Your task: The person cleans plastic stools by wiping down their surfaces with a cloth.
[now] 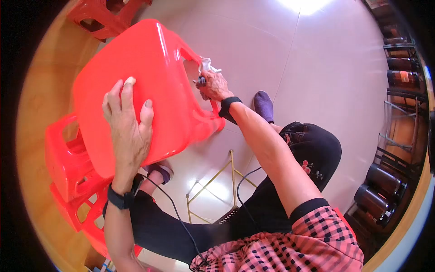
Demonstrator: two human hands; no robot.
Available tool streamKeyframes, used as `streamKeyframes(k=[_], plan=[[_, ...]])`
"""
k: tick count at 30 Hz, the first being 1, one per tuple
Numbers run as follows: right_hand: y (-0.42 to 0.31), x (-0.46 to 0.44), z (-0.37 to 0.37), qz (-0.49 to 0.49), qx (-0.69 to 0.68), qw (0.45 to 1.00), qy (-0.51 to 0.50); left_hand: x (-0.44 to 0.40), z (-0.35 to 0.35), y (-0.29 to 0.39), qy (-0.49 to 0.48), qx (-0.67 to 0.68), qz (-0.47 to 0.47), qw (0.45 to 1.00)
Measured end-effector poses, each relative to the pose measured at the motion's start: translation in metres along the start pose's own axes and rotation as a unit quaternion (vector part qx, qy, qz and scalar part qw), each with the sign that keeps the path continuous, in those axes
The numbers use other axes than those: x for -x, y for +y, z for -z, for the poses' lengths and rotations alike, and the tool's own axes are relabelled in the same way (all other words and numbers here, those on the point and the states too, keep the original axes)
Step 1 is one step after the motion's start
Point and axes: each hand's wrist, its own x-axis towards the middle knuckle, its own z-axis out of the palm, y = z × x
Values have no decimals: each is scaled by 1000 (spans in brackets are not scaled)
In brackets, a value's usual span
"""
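A red plastic stool [122,59] stands in front of me, its smooth seat facing up toward me. My left hand [127,122] lies on the seat with its fingers spread, gripping nothing. On the stool's right side, my right hand [214,86] is closed on a white cloth [205,65] against a leg near the side opening. Something dark also shows at its fingers; I cannot make out what it is. Both wrists wear black bands, and thin dark cables run near my arms.
More red plastic stools [68,158] stand to the left, and another red stool [106,16] is at the upper left by the wooden panel [45,90]. A thin metal frame [210,181] sits on the tiled floor [326,90] between my legs. Dark jars [376,199] line the right.
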Motion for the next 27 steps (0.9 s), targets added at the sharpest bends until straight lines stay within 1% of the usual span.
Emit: streamKeyframes(k=[2,5,7,9,10,11,12,13,15,16,17,19,20,21,22,23,24,25,26,27], plan=[[4,20,1,-18,-19,999,-18,0,-3,0,18,-1,-20,1000],[16,44,3,-22,-37,998,-47,0,-8,-5,36,-5,-30,999],[20,57,1,-21,-35,998,-48,-1,-11,-6,46,-10,-29,998],[30,67,-9,-115,-108,988,8,-1,-13,-7,55,-16,-26,998],[35,71,-13,-183,-94,978,19,0,-14,-7,60,-12,-25,998],[41,79,-18,-179,-94,979,17,1,-15,-7,65,-7,-23,998],[57,87,-29,-246,-181,951,37,1,-16,-7,68,-8,-19,997],[71,94,-38,-310,-266,911,56,0,-17,-7,71,-6,-20,997],[89,110,-50,-342,-264,902,19,1,-18,-7,73,-3,-17,997],[88,123,-54,-361,-239,900,46,0,-18,-8,76,-6,-20,997],[92,138,-69,-365,-323,869,85,0,-18,-7,77,-9,-23,997],[78,150,-78,-432,-316,836,116,-1,-16,-7,80,-11,-26,996],[68,161,-72,-401,-323,852,92,-1,-14,-6,81,-12,-30,996],[81,162,-83,-402,-325,851,89,-1,-14,-6,78,-14,-29,996],[114,168,-111,-320,-92,942,-36,-1,-13,-5,82,-13,-32,996],[149,176,-146,-209,147,953,-160,0,-12,-4,85,-13,-34,996],[190,178,-188,-216,121,957,-153,0,-11,-3,82,-16,-32,996],[164,176,-183,-215,120,957,-155,0,-9,-3,79,-24,-24,996],[131,173,-182,-451,-231,861,29,0,-8,-2,77,-29,-16,997],[87,172,-164,-587,-530,576,207,-1,-7,-2,77,-29,-15,996]])
